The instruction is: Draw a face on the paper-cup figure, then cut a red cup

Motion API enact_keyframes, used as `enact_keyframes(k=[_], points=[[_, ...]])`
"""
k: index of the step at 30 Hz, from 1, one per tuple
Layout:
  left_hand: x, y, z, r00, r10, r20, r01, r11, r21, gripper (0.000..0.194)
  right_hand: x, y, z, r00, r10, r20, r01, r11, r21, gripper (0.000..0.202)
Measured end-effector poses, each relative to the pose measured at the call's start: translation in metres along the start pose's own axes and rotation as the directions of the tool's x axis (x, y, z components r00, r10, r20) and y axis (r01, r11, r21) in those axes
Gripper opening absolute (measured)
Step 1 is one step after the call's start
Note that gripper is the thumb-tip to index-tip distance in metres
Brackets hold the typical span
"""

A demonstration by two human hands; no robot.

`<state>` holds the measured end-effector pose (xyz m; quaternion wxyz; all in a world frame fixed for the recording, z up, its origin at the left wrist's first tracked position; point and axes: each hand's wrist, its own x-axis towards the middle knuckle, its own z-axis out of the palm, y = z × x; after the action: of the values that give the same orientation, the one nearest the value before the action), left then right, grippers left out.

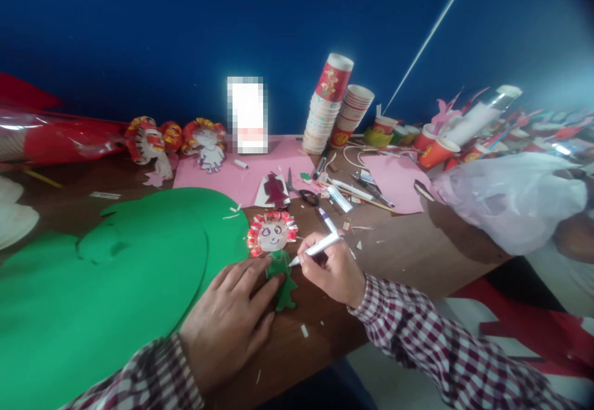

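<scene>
A paper doll [273,237] with a drawn face, a frilly red-and-white ring for hair and a green dress lies on the wooden table. My left hand [232,311] rests flat with its fingers stretched out, the fingertips on the doll's green dress [286,294]. In my right hand [335,271] is a white marker [320,247], gripped like a pen, its tip at the right edge of the dress near the shoulder. Just behind that hand lies a purple-and-white marker [327,218]. Black-handled scissors [308,197] are beyond the doll, beside a dark red paper cutout [275,190].
A large green sheet [139,311] covers the table's left side. Pink paper [213,181], pens and scraps lie behind. Tall paper cup stacks [328,104] lean near the blue wall. A white plastic bag [510,203] is at right; two finished-looking paper dolls [211,150] stand back left.
</scene>
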<state>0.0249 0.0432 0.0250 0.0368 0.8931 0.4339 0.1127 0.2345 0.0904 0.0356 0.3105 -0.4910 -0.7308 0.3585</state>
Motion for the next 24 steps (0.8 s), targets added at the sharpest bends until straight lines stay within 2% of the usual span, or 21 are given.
enact_keyframes(k=[24], points=[[0.0000,0.0007,-0.0013,1.000,-0.008,-0.014,0.008,1.000,-0.009,0.040,0.0009,0.0012,-0.0007,1.000,0.015,0.009,-0.016,0.999,0.032,0.006]])
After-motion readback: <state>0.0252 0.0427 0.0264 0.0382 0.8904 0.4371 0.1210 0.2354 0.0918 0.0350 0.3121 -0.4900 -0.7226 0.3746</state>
